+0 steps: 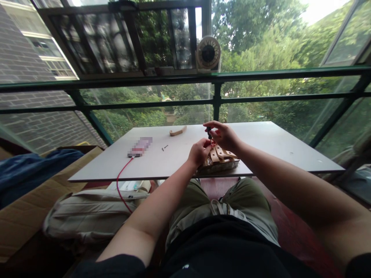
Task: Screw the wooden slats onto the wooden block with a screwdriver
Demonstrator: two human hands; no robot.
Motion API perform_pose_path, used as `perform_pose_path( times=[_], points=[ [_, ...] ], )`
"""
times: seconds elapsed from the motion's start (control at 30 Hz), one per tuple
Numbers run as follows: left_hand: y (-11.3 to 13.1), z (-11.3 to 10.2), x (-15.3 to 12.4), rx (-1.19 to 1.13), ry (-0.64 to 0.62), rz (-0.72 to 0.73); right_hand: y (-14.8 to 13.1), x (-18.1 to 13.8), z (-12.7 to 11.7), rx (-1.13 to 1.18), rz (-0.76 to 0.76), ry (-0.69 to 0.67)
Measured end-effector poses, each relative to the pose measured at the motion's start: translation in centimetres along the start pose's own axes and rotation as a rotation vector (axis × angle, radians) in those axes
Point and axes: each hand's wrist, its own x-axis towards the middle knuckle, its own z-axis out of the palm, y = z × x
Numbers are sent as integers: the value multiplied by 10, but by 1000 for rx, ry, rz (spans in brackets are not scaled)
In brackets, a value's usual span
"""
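Observation:
My right hand (224, 136) grips a small screwdriver (209, 132) by its dark handle, which stands upright with its shaft pointing down. Right beside the shaft's lower end, the fingers of my left hand (199, 152) are pinched together; what they hold is too small to make out. Under both hands, at the table's near edge, lie light wooden pieces with dark holes (215, 155), on top of a low box-like base (222, 166). My left hand covers part of that base.
On the white table (156, 166) lie a curved wooden piece (177, 131), small screws (165, 147) and a blurred phone (140, 147) with a red cable (118, 181) hanging over the edge. A round fan (208, 53) stands by the window railing. A bag (87, 214) sits lower left.

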Motion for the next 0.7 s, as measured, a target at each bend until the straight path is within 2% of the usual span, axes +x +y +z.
perform_pose_path(
  times=[0.47, 0.7],
  points=[
    [-4, 3, 1, -120, -37, -31, 4, 12, -9, -161, -49, 52],
    [-5, 4, 1, -106, -9, -24, 4, 17, -7, -273, -99, 60]
  ],
)
